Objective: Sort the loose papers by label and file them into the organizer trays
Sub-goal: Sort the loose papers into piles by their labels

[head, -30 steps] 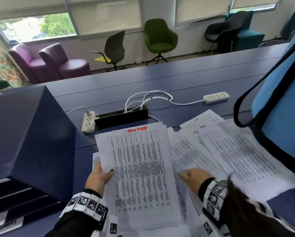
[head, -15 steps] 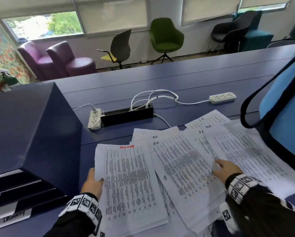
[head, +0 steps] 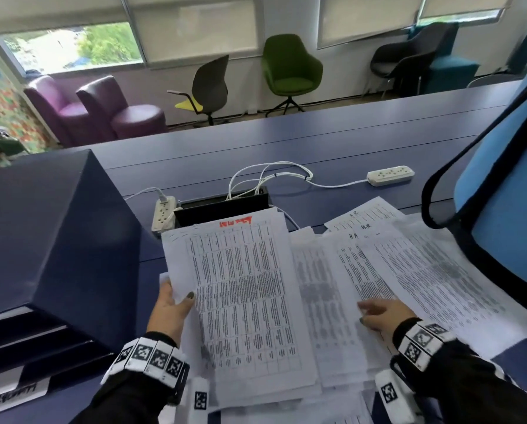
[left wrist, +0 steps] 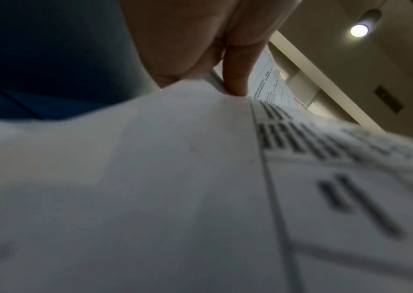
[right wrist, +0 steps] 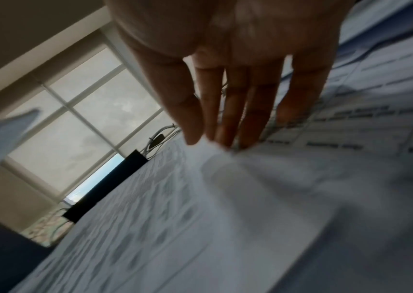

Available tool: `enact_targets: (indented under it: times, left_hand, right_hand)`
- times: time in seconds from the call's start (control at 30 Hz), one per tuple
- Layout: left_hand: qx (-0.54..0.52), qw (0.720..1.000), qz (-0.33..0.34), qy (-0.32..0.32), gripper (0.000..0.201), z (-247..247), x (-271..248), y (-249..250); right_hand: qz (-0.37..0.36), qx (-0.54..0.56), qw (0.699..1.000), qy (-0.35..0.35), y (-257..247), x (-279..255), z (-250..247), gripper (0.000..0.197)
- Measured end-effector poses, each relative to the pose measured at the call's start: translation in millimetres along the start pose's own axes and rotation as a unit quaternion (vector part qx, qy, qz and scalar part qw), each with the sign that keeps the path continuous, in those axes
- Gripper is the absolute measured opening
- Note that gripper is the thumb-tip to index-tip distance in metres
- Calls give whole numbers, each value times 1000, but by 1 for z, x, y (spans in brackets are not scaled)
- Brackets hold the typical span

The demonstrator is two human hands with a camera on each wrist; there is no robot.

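Head view: left hand (head: 170, 307) grips a stack (head: 241, 301) of printed sheets by its left edge, thumb on top, fingers underneath; top sheet carries a red handwritten label at its far edge — not legible; stack sits tilted over more papers lying on the blue table (head: 317, 142). Right hand (head: 381, 313) lies flat on the loose papers (head: 433, 270) spread to the right, fingers straight and relaxed, holding nothing; several of those sheets show "HR" written near their far edges.

Left wrist view: thumb and fingers (left wrist: 235, 65) pinch the sheet edge; print blurred. Right wrist view: fingertips (right wrist: 193, 126) extended, touching or just above a paper edge — cannot tell which; heavy blur.

Organizer (head: 51, 234) — dark blue box — stands at left on the table, just beside the held stack; its tray slots open toward the person, white label strips (head: 14, 396) on the lower fronts, text unreadable.

Beyond the papers: black cable box (head: 222, 206) with white cords, a power strip (head: 163, 213) just left of it, a second power strip (head: 390, 175) further right; blue chair back (head: 507, 191) at right edge overlaps the papers.
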State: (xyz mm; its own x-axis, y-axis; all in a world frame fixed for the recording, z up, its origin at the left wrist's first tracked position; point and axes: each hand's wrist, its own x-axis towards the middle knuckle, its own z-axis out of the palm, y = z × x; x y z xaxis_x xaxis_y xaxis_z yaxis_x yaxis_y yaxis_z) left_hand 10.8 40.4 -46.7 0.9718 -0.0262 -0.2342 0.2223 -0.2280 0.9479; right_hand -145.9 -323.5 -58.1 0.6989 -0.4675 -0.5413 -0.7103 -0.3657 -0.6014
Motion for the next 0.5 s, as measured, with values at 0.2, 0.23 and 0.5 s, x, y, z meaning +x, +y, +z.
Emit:
enact_targets:
  times: [0.2, 0.23, 0.5]
  left_hand:
    - [89, 994, -47, -36, 50, 25, -5, -24]
    - [118, 990, -66, -29, 48, 28, -9, -29]
    - [221, 963, -145, -52, 45, 38, -8, -45]
  right_hand:
    - [-6, -46, 988, 146, -4, -5, -17, 27]
    - [19, -105, 978, 179, -2, -5, -23, 35]
    - [132, -217, 958, 135, 50, 5, -36, 91]
